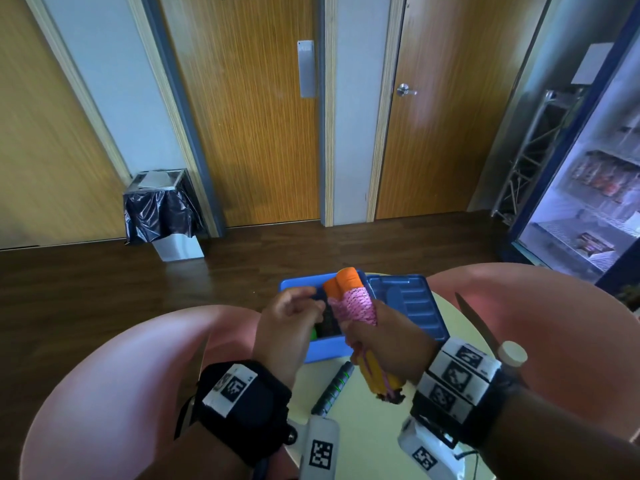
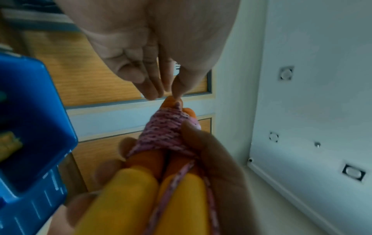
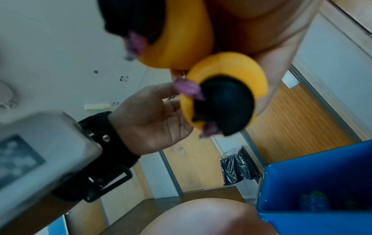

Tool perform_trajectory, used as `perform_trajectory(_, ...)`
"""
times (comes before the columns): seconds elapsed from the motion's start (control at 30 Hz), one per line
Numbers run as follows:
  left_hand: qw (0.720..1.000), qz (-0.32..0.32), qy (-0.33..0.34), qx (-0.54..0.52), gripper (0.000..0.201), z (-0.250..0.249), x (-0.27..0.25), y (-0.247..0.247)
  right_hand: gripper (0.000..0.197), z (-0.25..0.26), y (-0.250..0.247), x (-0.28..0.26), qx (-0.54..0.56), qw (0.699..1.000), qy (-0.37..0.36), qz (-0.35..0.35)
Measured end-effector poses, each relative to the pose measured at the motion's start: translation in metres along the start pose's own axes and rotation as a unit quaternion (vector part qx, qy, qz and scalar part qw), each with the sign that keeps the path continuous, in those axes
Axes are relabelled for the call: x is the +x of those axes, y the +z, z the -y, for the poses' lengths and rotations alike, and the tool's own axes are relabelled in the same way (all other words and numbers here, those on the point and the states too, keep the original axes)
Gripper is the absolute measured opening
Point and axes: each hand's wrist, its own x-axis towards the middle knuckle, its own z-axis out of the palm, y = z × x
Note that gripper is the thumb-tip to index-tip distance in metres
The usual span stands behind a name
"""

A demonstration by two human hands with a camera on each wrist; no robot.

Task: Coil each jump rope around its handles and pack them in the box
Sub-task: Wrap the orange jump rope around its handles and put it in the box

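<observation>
A jump rope with orange-and-yellow handles (image 1: pixel 375 374) is held upright over the blue box (image 1: pixel 329 351). Its pink rope (image 1: pixel 353 304) is coiled round the two handles side by side. My right hand (image 1: pixel 363 337) grips the handles below the coil. My left hand (image 1: pixel 317 306) is at the coil's left side; in the left wrist view its thumb and fingertips (image 2: pixel 153 95) pinch the rope (image 2: pixel 163 127) at the top of the coil. The right wrist view shows the black-capped handle ends (image 3: pixel 221 103). Something dark and green (image 1: pixel 314 332) lies in the box.
The box's blue lid (image 1: pixel 412 306) lies open to its right on a small cream round table (image 1: pixel 363 431). A black handle with green rings (image 1: pixel 334 388) lies on the table by the box. Pink chairs (image 1: pixel 121 375) flank the table. A bin stands by the doors.
</observation>
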Motion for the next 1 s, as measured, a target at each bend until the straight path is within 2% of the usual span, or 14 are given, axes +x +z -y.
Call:
perform_trajectory(0.2,0.997,0.032,0.06,0.043,0.022,-0.009,-0.006,-0.003,0.013,-0.001,0.006,-0.001,0.005,1.0,-0.007,-0.003)
perform_trajectory(0.33,0.993,0.042,0.098,0.046,0.029,-0.017,-0.014,-0.002,0.029,0.001,0.007,-0.004,-0.092,0.995,-0.023,-0.035)
perform_trajectory(0.5,0.983,0.041,0.156,0.091,0.032,-0.011,-0.016,0.007,0.019,0.001,0.005,-0.007,-0.182,0.978,-0.051,-0.082)
perform_trajectory(0.6,0.978,0.047,0.163,0.119,0.039,-0.006,-0.013,0.019,0.02,-0.001,-0.002,-0.009,-0.232,0.966,-0.065,-0.093)
perform_trajectory(0.7,0.976,0.072,0.157,0.131,0.028,0.0,-0.012,0.034,0.027,-0.012,-0.015,-0.001,-0.246,0.964,-0.052,-0.083)
perform_trajectory(0.77,0.969,0.105,0.173,0.14,0.028,0.002,-0.009,0.044,0.039,-0.019,-0.032,0.008,-0.196,0.978,-0.041,-0.062)
perform_trajectory(0.83,0.952,0.113,0.224,0.176,0.03,-0.002,-0.006,0.056,0.047,-0.024,-0.053,0.015,-0.098,0.994,-0.038,-0.001)
perform_trajectory(0.93,0.939,0.045,0.279,0.198,0.041,-0.009,0.003,0.079,0.029,-0.032,-0.084,0.023,0.062,0.991,-0.003,0.119)
perform_trajectory(1.0,0.935,0.039,0.274,0.223,0.053,-0.015,0.011,0.098,0.021,-0.037,-0.102,0.028,0.091,0.979,0.024,0.179)
